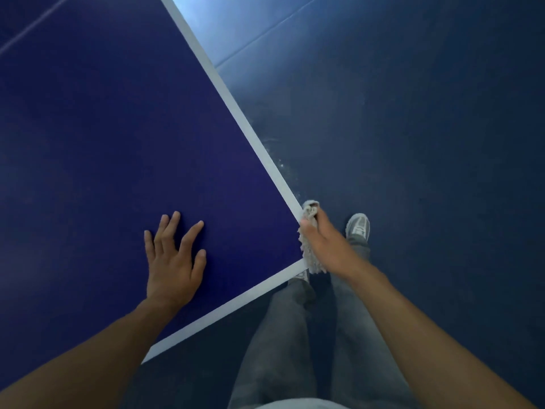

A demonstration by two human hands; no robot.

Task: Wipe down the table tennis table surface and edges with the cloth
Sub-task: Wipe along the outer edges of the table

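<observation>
Wiping table point(118, 128) edge at near right corner | right hand point(327, 246) grips cloth point(309, 255) against side rim | left hand point(172, 261) flat, fingers spread on top | risk: cloth likely slips off corner, missing the rim, if pressure drops.

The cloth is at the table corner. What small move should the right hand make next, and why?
Probably slide the cloth along the side edge, away from the corner: the right hand grips it against that edge, and the left hand rests flat on the table.
</observation>
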